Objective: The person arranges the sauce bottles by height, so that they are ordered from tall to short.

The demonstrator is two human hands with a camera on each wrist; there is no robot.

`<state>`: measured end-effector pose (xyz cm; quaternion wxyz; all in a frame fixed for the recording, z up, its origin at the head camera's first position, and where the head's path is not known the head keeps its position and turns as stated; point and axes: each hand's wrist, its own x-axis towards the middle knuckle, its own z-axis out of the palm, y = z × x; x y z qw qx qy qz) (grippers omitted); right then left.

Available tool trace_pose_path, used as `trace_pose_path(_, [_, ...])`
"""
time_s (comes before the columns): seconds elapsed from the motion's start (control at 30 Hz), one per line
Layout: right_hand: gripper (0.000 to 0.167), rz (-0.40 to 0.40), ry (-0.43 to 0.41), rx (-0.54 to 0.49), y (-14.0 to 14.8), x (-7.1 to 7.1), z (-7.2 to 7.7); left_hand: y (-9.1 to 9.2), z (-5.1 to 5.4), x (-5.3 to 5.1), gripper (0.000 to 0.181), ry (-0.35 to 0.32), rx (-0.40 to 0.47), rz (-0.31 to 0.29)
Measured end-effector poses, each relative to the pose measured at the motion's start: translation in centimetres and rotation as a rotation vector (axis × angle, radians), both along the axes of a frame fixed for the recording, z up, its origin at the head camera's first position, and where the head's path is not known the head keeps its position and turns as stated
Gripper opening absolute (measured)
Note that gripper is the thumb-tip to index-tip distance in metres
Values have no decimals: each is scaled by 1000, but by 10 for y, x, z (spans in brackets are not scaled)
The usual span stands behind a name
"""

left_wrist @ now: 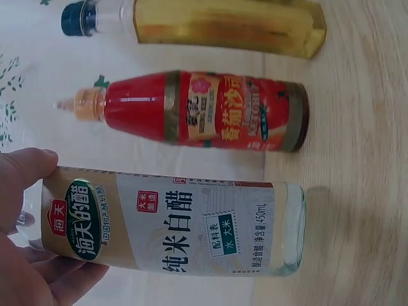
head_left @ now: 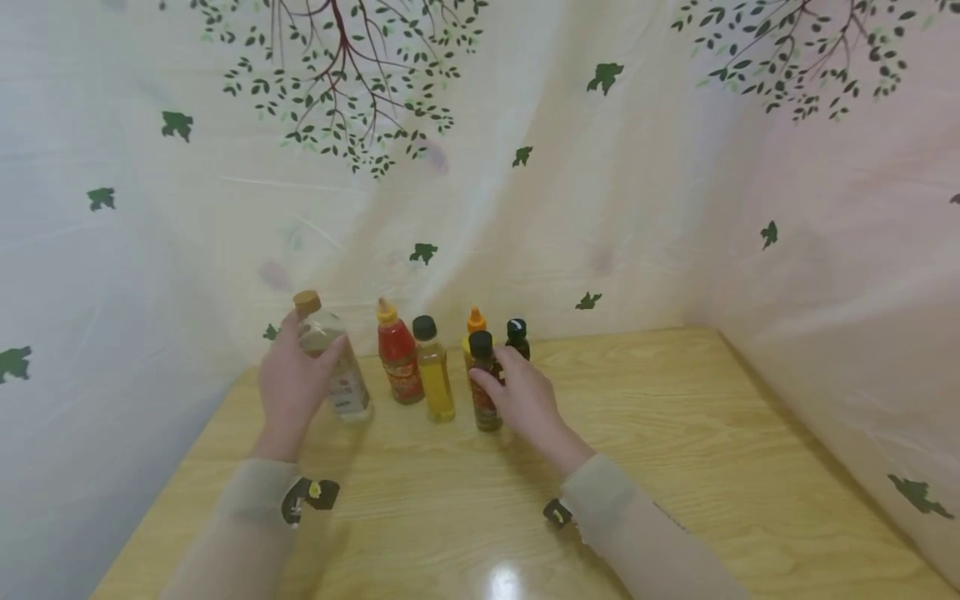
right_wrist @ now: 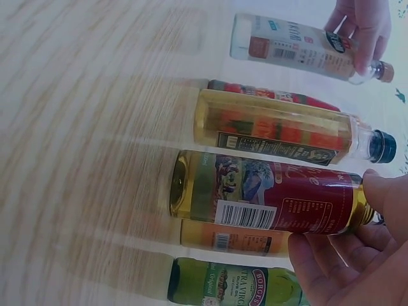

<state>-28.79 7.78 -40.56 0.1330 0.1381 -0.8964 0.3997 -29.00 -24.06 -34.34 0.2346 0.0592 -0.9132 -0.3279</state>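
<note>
My left hand grips the upper part of a clear white rice vinegar bottle with an orange-brown cap. Fingers and thumb curl round it below the neck. In my right hand is a dark-capped oil bottle with a dark red label, held near its neck between thumb and fingers. Between the hands stand a red ketchup bottle and a square bottle of yellow oil with a dark cap. I cannot tell whether either held bottle's base touches the table.
Behind the right hand's bottle stands a yellow bottle with an orange nozzle, mostly hidden. Beside it is a green olive oil bottle. The wooden table meets a hanging leaf-print sheet at the back and sides.
</note>
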Motion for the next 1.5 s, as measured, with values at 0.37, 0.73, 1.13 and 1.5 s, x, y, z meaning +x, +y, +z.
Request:
trace_pose_path(0.37, [35,5,6,9,1,1,0,-27,-6,-9,82,13,39,-16])
trace_pose_path(0.73, [35,13,0,12,1,2,0,-40,-8,-14,80,1,39,-36])
trace_pose_path(1.13, [37,13,-9,9,2,3,1,-54,-5,-16,82,-25,22,-75])
trace_pose_path(1.5, [36,13,-24,-5,2,1,-1,-61,-11,-15,78,-30,35,-90])
